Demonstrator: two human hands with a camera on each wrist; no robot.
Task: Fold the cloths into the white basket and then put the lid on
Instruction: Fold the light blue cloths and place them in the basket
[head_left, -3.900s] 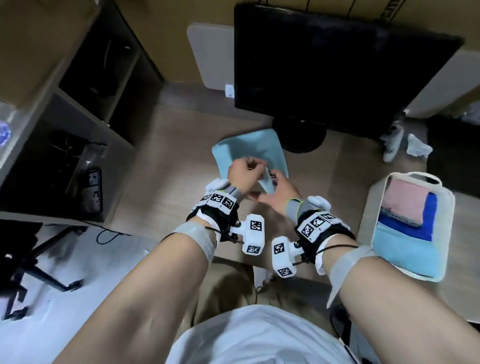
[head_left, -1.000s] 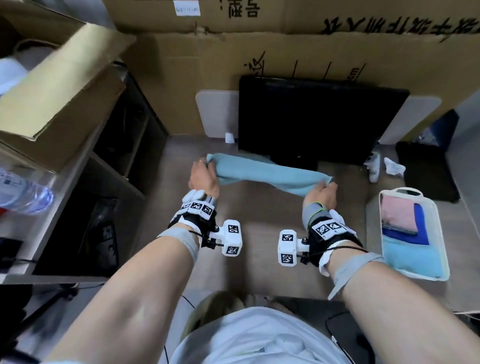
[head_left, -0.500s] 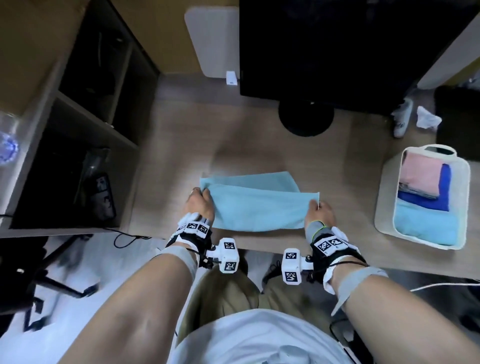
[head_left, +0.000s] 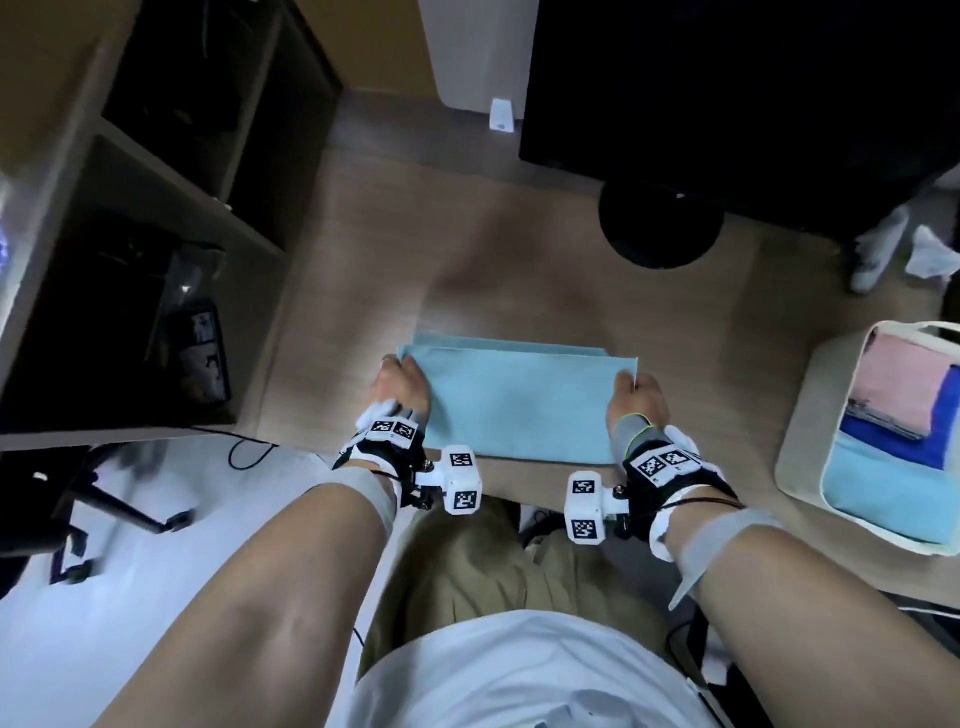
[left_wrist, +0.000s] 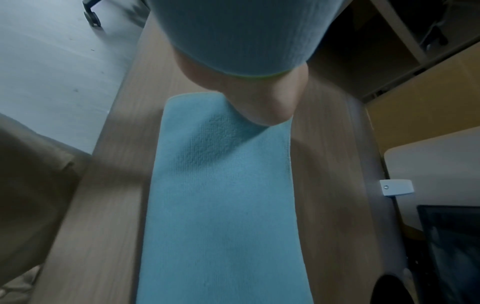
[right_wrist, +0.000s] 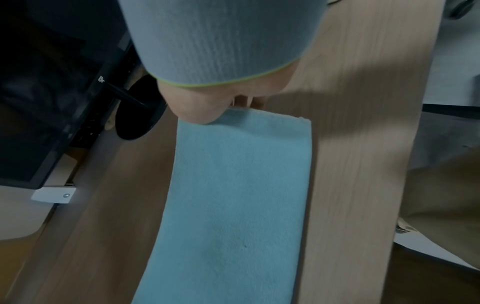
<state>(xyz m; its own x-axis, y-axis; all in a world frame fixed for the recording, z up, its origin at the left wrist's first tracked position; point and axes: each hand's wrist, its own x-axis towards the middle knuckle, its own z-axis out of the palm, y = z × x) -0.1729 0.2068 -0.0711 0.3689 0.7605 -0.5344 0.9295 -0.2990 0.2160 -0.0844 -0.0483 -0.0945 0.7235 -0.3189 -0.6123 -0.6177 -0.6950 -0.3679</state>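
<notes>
A light blue cloth (head_left: 519, 405) lies folded in half on the wooden desk, close to its near edge. My left hand (head_left: 400, 387) grips the cloth's far left corner. My right hand (head_left: 636, 397) pinches its far right corner. In the left wrist view the heel of my left hand (left_wrist: 259, 98) rests on the cloth (left_wrist: 221, 205). The right wrist view has my right hand (right_wrist: 202, 102) with fingers tucked under the cloth (right_wrist: 233, 195). The white basket (head_left: 802, 415) stands at the right, holding folded pink (head_left: 893, 395), dark blue (head_left: 935, 415) and light blue (head_left: 883, 488) cloths.
A black monitor (head_left: 727, 78) on a round base (head_left: 660, 223) stands behind the cloth. A white rounded panel (head_left: 478, 52) leans at the back. A white bottle (head_left: 878, 249) and crumpled tissue (head_left: 935, 254) lie at the far right. Dark shelves (head_left: 156, 208) flank the left.
A second ago both hands held the cloth stretched in the air. They have since laid it folded on the desk, and its upper layer now lines up more closely with the lower one.
</notes>
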